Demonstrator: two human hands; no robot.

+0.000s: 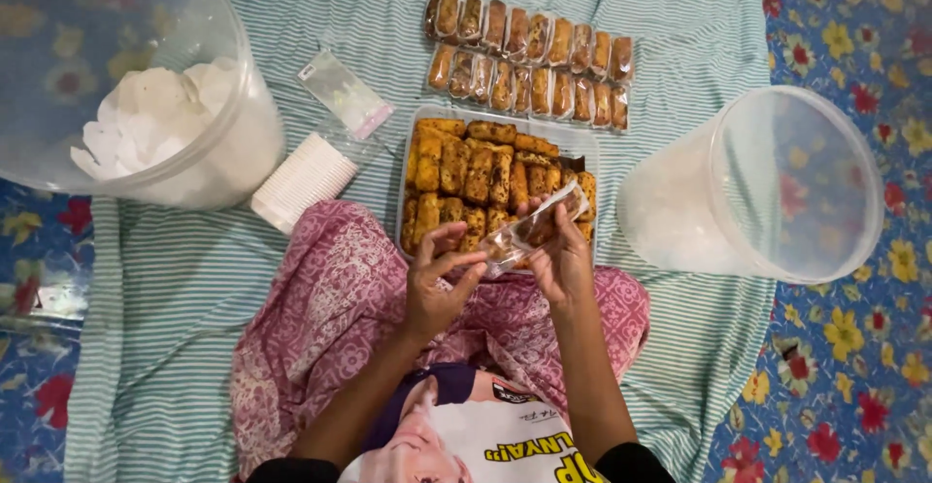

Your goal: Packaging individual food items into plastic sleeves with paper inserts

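Above one tray (582, 148) of biscuits, left hand (437, 284) and right hand (563, 260) pinch one clear sleeve (529, 233).

A small clear plastic sleeve (532, 231) holds a single golden-brown baked stick with dark flecks. The sleeve lies tilted, its upper end pointing up and to the right, its lower open end pointing down and to the left. The right hand (561, 262) grips it from underneath along its length, thumb against the side. The left hand (439, 284) pinches the lower end between thumb and fingertips. The sleeve hangs above the near edge of a clear rectangular tray (582, 148), which is packed with more of the same unwrapped sticks standing side by side in rows.
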